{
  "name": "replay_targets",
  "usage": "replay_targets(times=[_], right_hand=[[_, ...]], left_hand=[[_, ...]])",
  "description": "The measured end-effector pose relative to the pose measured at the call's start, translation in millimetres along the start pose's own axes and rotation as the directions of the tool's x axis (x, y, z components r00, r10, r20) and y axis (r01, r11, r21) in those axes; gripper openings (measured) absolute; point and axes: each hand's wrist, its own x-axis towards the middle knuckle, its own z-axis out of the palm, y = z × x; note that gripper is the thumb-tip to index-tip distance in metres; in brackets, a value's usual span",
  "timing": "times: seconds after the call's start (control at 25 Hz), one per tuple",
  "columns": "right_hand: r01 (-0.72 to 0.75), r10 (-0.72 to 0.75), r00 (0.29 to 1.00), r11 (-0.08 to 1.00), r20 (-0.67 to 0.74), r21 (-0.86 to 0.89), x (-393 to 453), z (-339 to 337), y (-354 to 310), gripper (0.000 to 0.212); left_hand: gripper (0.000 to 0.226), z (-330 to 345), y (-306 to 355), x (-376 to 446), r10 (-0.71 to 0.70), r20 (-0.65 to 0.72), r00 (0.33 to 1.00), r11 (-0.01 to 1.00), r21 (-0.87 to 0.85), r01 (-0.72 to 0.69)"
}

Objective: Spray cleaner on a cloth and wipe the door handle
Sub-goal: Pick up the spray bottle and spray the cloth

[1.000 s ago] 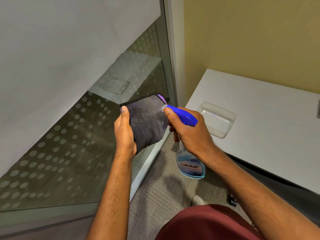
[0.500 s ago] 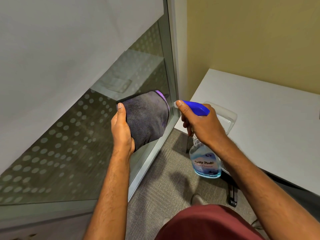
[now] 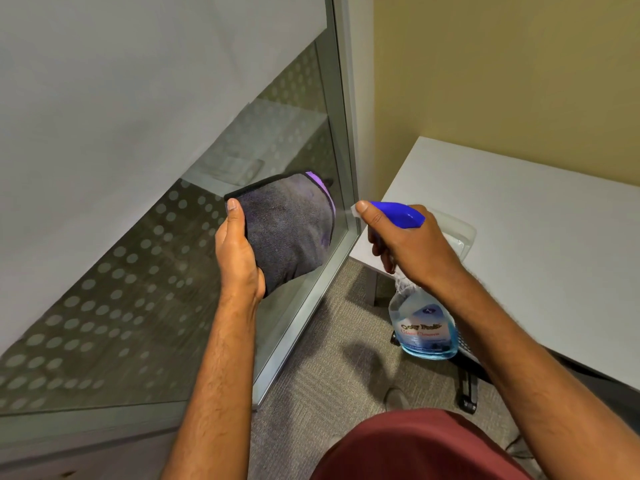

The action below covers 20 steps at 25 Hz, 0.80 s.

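Since a second ago the right hand [image 3: 412,244] is drawing the spray bottle [image 3: 424,327] back from the cloth [image 3: 291,233], so the nozzle that was almost touching the fabric is now sitting well apart from it, out toward the desk [image 3: 554,237]. Its fingers are curling round the bottle's neck and trigger, with the thumb lying along the blue spray head [image 3: 398,213]. The left hand [image 3: 239,251] is gripping the dark, purple-edged cloth, thumb pressing on the near edge and the other fingers hidden behind it, holding it up flat in front of the glass panel [image 3: 138,306]. A faint mist seems to be hanging just off the nozzle. To spray well, the nozzle should be aiming at the middle of the cloth so the cleaner is landing on fabric, not on the glass behind. The bottle is carrying pale blue liquid in its lower part only. A clear plastic tray [image 3: 457,233] is sitting on the desk behind the right hand; its contents cannot be made out. No door handle is showing in this view.
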Motion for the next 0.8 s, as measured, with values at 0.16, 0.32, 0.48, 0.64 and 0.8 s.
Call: replay_targets(times=[0.16,0.32,0.48,0.64,0.8], right_hand=[[0.151,-0.153,0.983,0.988,0.104,0.026,-12,16,-15,0.051],[0.120,-0.114,0.984,0.992,0.139,-0.034,-16,27,-13,0.063],[0.108,-0.102,0.994,0.987,0.048,-0.118,-12,27,-3,0.064],[0.033,-0.035,0.999,0.999,-0.039,-0.043,7,18,5,0.059],[-0.043,0.041,0.996,0.999,-0.077,-0.028,16,14,16,0.064]], left_hand=[[0.040,-2,-3,8,-0.020,-0.013,1.000,1.000,-0.005,0.020],[0.040,-3,-5,14,-0.023,-0.016,1.000,1.000,0.006,0.023],[0.041,-6,-2,16,-0.021,-0.019,1.000,1.000,0.015,0.022],[0.041,-11,-2,16,-0.016,-0.021,1.000,1.000,0.026,0.017],[0.040,-10,-2,17,-0.021,-0.023,1.000,0.999,0.027,0.021]])
